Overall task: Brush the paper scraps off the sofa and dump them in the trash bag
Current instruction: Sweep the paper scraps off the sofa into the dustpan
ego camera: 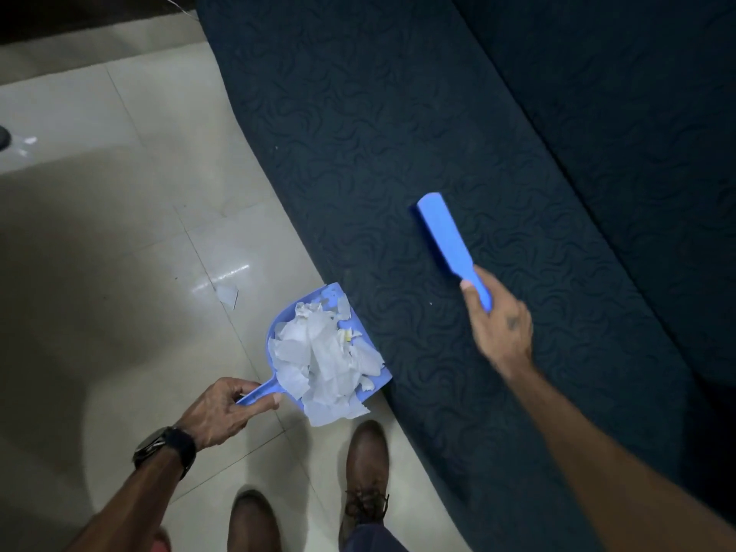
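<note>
Holding a dustpan (318,344) of paper scraps (322,360) beside the sofa (398,153).
Our left grip (217,412) is pinching its handle; our right grip (502,328) is clasping the brush (448,241).

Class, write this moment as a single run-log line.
left hand: holds dustpan full of paper scraps | right hand: holds brush over sofa | dump pending

Dustpan and brush at sofa edge
Left hand (223,408) grips blue dustpan (290,332) heaped with paper scraps (322,360) beside dark sofa (378,133); right hand (502,332) holds blue brush (450,241) above seat.
</note>
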A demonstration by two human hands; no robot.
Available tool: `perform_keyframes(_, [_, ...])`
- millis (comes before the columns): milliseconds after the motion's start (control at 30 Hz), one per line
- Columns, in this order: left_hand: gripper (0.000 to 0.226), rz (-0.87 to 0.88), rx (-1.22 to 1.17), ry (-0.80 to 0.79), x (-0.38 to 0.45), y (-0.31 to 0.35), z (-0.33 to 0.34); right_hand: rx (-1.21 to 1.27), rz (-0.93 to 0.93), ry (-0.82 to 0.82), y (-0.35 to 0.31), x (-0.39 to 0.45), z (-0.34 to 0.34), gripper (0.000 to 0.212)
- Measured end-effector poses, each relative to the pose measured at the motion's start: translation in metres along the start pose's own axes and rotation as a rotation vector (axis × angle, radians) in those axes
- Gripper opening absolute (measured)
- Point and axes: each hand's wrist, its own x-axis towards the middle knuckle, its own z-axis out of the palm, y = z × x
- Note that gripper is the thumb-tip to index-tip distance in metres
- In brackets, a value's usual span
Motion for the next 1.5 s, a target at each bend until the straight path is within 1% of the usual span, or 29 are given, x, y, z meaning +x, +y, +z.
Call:
perform_keyframes(100, [0.032, -0.002, 0.015, -0.009, 0.005, -0.001, -0.003, -0.033, 0.086, -0.035, -0.008, 0.082, 0.010, 0.047])
perform_keyframes(200, [0.045, -0.028, 0.014, 0.001, 0.008, -0.005, -0.004, -0.032, 0.076, -0.076, -0.008, 0.103, 0.020, 0.048])
perform_keyframes(300, [0.053, -0.044, -0.004, 0.003, 0.009, -0.004, -0.005, -0.116, -0.037, -0.069, -0.001, 0.063, 0.021, 0.049])
perform_keyframes(400, [0.051, -0.063, -0.020, -0.003, 0.010, -0.003, -0.005, -0.233, -0.183, -0.113, 0.007, 0.004, 0.022, 0.048])
perform_keyframes(467, [0.050, -0.069, -0.017, -0.004, 0.011, -0.004, -0.005, -0.247, -0.242, -0.137, 0.006, -0.038, 0.023, 0.048])
perform_keyframes(600, [0.048, -0.069, -0.008, 0.008, 0.012, -0.008, -0.001, -0.259, -0.358, -0.302, 0.001, -0.119, 0.023, 0.053])
perform_keyframes(667, [0.047, -0.074, -0.013, 0.021, 0.010, -0.011, 0.003, -0.223, -0.325, -0.338, -0.001, -0.140, 0.019, 0.054])
perform_keyframes(733, [0.047, -0.070, -0.032, 0.034, 0.008, -0.017, 0.008, -0.128, -0.256, -0.282, -0.002, -0.144, 0.015, 0.051])
perform_keyframes(833, [0.048, -0.065, -0.050, 0.062, 0.005, -0.026, 0.018, 0.049, -0.088, -0.206, 0.001, -0.129, 0.008, 0.047])
perform_keyframes(933, [0.050, -0.055, -0.080, 0.097, -0.001, -0.039, 0.034, 0.130, -0.027, -0.249, 0.003, -0.108, 0.004, 0.042])
perform_keyframes(1000, [0.050, -0.045, -0.118, 0.116, -0.001, -0.047, 0.045, 0.151, -0.042, -0.272, 0.001, -0.094, 0.003, 0.041])
perform_keyframes(1100, [0.050, -0.007, -0.180, 0.139, 0.007, -0.062, 0.058, 0.106, -0.070, -0.347, -0.004, -0.075, 0.008, 0.035])
perform_keyframes(1200, [0.051, 0.039, -0.208, 0.158, 0.021, -0.081, 0.064, 0.052, -0.168, -0.414, -0.017, -0.062, 0.012, 0.031])
perform_keyframes(1267, [0.045, 0.057, -0.208, 0.197, 0.030, -0.098, 0.068, 0.043, -0.227, -0.425, -0.023, -0.062, 0.020, 0.031])
perform_keyframes(1333, [0.037, 0.044, -0.206, 0.245, 0.036, -0.117, 0.072, 0.086, -0.268, -0.406, -0.029, -0.067, 0.033, 0.030])
perform_keyframes(1400, [0.033, 0.022, -0.233, 0.288, 0.039, -0.140, 0.077, 0.166, -0.273, -0.393, -0.038, -0.075, 0.047, 0.029])
perform_keyframes(1500, [0.031, 0.017, -0.255, 0.341, 0.041, -0.174, 0.085, 0.241, -0.309, -0.439, -0.046, -0.079, 0.077, 0.029])
